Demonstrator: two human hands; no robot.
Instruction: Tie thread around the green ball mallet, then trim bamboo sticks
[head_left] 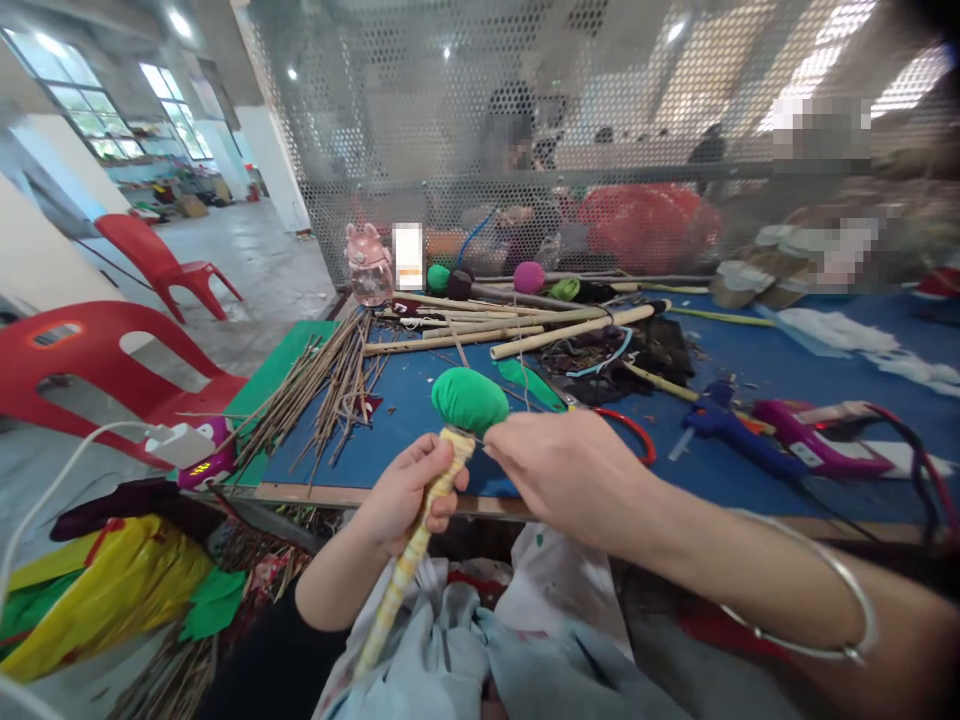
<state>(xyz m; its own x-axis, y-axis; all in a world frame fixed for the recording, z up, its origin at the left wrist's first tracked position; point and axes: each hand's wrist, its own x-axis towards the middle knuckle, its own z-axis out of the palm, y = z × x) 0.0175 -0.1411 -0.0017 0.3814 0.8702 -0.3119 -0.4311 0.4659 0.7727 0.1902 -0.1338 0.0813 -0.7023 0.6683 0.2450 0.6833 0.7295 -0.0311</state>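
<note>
My left hand [405, 495] is wrapped tight around a stick [409, 560], fingers and thumb pressed closed on it just below its top. The stick is wound in pale yellow tape and slants from my lap up toward the table [750, 470]. A green ball [470, 400] of cloth sits on its upper end, held over the table's near edge, about mid-scene.

My right hand [570, 470] comes in from the right, its back to the camera and fingertips drawn together at the neck under the ball. They meet the ball's lower right side, but the hand hides the tips, so I cannot tell whether they pinch anything. A bangle [825, 600] rings that forearm.

Pale cloth [525, 640] lies in my lap beneath the stick.

On the blue table, a sheaf of twigs [322, 390] fans out to the left of the ball. Beyond it lie bamboo poles [570, 330], and farther off are more sticks with green, dark and pink heads. A pink bottle [369, 265] stands at the far left, against a mesh screen [600, 90]. Red-handled scissors [630, 425] show just past my right hand. To the right lie a blue glue gun [724, 428] and a purple one [806, 440], side by side.

Left of the table stands a red chair [97, 370], with a yellow bag [105, 590] near it on the floor.
</note>
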